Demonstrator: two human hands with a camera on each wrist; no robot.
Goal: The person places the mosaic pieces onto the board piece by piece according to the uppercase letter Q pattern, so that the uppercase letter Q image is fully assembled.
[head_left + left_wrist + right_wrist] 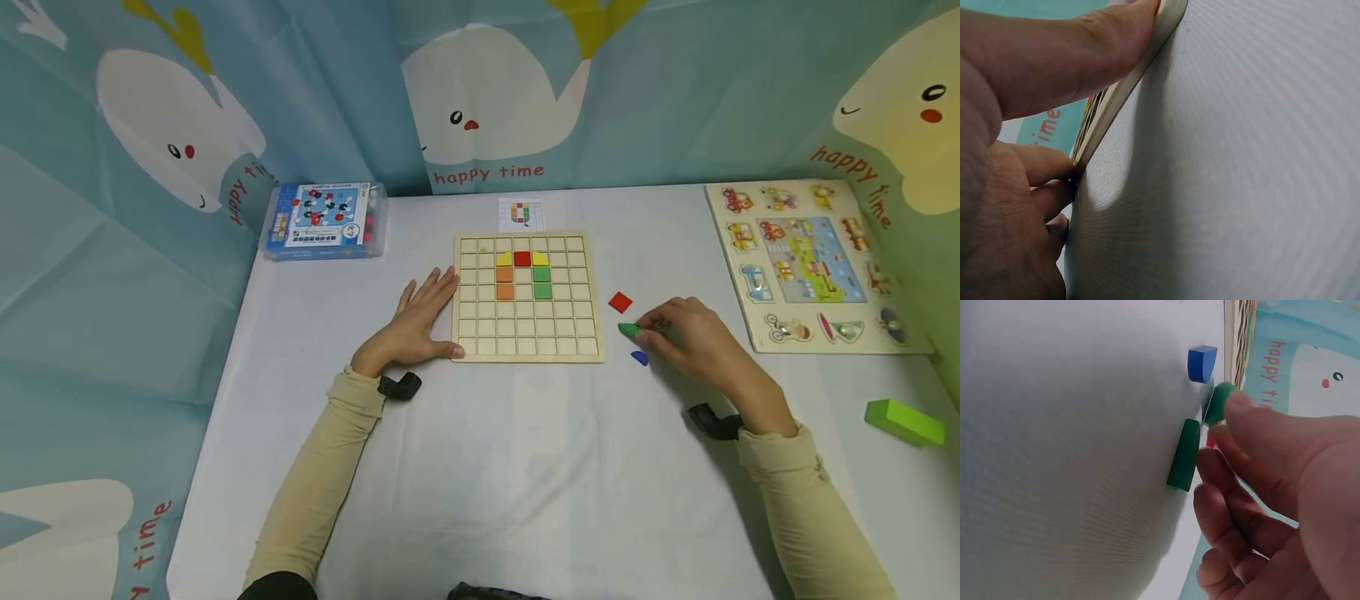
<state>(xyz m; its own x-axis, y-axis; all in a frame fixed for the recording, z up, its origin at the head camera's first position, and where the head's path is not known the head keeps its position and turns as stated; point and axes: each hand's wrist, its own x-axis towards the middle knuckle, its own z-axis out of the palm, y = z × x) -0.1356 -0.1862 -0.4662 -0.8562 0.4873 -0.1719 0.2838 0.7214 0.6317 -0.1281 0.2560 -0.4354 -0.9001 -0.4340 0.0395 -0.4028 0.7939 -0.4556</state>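
A wooden grid board (525, 346) lies mid-table, with two yellow pieces, a red square (522, 259), two orange squares (505, 282) and two green squares (542, 282) in its cells. My left hand (412, 329) is spread along its left edge, the thumb (1104, 50) touching the near corner. To the right of the board, my right hand (693, 342) pinches a green block (1217, 403) between thumb and index finger. Another green block (1185, 456) lies beneath that hand. Beside it are a blue half-round block (640, 357) and a loose red square (620, 302).
A small pattern card (520, 214) lies behind the board. At the back left is a clear plastic box (322, 221); a wooden picture puzzle (817, 258) takes up the right side. A lime-green block (905, 422) stands near the right edge. A printed curtain (637, 125) hangs behind.
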